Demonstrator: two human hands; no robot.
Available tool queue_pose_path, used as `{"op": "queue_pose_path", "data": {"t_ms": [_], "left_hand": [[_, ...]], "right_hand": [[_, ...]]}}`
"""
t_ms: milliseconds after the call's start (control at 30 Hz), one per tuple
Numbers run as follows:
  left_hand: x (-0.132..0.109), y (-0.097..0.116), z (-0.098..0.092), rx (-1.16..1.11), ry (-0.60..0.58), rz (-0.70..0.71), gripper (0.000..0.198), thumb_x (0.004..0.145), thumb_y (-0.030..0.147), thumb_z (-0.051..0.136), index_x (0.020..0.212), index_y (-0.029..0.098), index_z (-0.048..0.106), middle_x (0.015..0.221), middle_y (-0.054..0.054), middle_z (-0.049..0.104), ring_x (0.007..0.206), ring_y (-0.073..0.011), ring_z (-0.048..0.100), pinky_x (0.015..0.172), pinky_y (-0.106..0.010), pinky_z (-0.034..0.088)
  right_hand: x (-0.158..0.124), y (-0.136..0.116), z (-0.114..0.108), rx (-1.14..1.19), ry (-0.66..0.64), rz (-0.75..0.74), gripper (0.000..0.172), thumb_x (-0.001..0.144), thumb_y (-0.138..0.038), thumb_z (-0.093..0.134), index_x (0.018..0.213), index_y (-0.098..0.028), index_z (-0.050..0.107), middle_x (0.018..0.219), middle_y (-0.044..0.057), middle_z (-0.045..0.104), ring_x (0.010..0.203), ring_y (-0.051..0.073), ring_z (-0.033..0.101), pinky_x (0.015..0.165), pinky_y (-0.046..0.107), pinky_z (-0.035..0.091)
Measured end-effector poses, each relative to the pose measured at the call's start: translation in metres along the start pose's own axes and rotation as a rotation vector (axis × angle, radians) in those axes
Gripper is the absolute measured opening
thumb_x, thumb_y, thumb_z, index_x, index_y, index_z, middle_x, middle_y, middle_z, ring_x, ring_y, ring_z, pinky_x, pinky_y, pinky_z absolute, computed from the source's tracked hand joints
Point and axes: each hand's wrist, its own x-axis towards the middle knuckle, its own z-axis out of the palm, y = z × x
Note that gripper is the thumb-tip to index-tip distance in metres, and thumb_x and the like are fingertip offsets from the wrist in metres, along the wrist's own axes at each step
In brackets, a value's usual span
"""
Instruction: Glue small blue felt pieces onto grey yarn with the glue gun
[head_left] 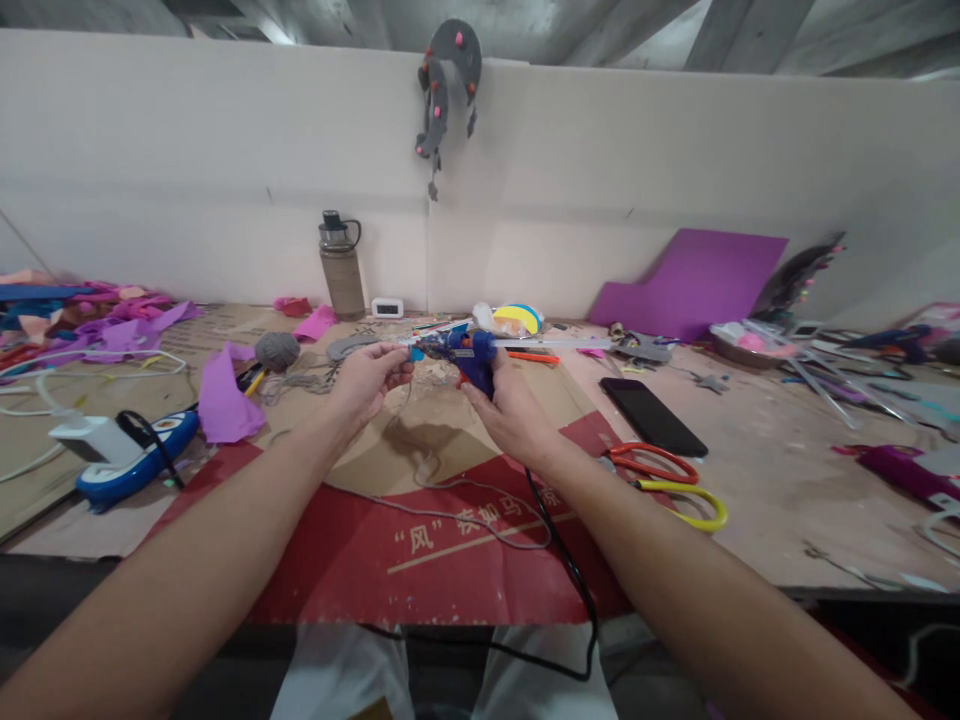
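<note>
My right hand [510, 405] is wrapped round the handle of a blue hot glue gun [471, 350], held above the cardboard with its nozzle toward the left. A long clear glue stick [555, 343] sticks out of the gun's back. Close to the nozzle, my left hand [373, 382] pinches a small blue piece [415, 353] whose kind I cannot make out. A thin grey yarn [450, 514] hangs below the hands and loops over the red part of the cardboard [337, 570]. The gun's black cord [576, 580] runs down past the table edge.
Scissors with red and yellow handles [675, 480] and a black phone [652, 416] lie to the right. A blue power strip [139, 460] with a white plug sits left, near purple felt [229, 395] and a grey yarn ball [277, 351]. A bottle [343, 270] stands behind.
</note>
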Motion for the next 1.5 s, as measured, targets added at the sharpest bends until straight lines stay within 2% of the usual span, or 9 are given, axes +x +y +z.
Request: {"op": "queue_pose_path", "data": {"t_ms": [333,667,900,1133,1500], "left_hand": [[0.0004,0.0,0.0003,0.002,0.0,0.018,0.012,0.067,0.015,0.072,0.068,0.012,0.06,0.06,-0.001,0.059,0.052,-0.0069,0.056,0.051,-0.018,0.046],[0.0005,-0.0006,0.0008,0.012,-0.008,0.011,0.013,0.067,0.016,0.073,0.069,0.012,0.061,0.06,0.0,0.059,0.052,-0.0069,0.055,0.052,-0.018,0.046],[-0.0012,0.0023,0.0012,-0.008,0.003,0.02,0.01,0.068,0.012,0.071,0.066,0.012,0.061,0.059,-0.001,0.058,0.053,-0.0064,0.054,0.051,-0.017,0.045],[-0.0008,0.0031,0.0008,-0.017,0.016,0.034,0.012,0.066,0.012,0.073,0.066,0.012,0.061,0.058,0.0,0.058,0.053,-0.0064,0.054,0.051,-0.018,0.046],[-0.0003,0.0027,0.0002,-0.031,0.02,0.039,0.013,0.065,0.015,0.073,0.068,0.012,0.061,0.058,0.001,0.058,0.052,-0.0057,0.054,0.05,-0.016,0.045]], "right_hand": [[0.0007,0.0013,0.0001,0.006,0.02,-0.029,0.043,0.088,-0.028,0.046,0.129,-0.015,0.041,0.123,0.015,0.058,0.12,0.027,0.052,0.1,0.042,0.043],[0.0,0.0031,0.0011,-0.03,0.01,-0.01,0.045,0.088,-0.03,0.047,0.131,-0.016,0.04,0.117,0.015,0.062,0.114,0.028,0.056,0.095,0.042,0.046],[0.0006,-0.0002,-0.0001,-0.01,0.02,-0.01,0.044,0.088,-0.028,0.048,0.13,-0.019,0.041,0.119,0.013,0.061,0.116,0.026,0.055,0.097,0.041,0.045],[-0.0008,0.0003,-0.0005,-0.001,0.02,-0.016,0.044,0.088,-0.028,0.047,0.13,-0.016,0.041,0.124,0.015,0.058,0.118,0.027,0.053,0.099,0.043,0.043],[0.0002,0.0025,0.0001,0.0,0.037,-0.032,0.044,0.087,-0.029,0.048,0.13,-0.017,0.042,0.12,0.015,0.06,0.11,0.028,0.058,0.098,0.046,0.044]]}}
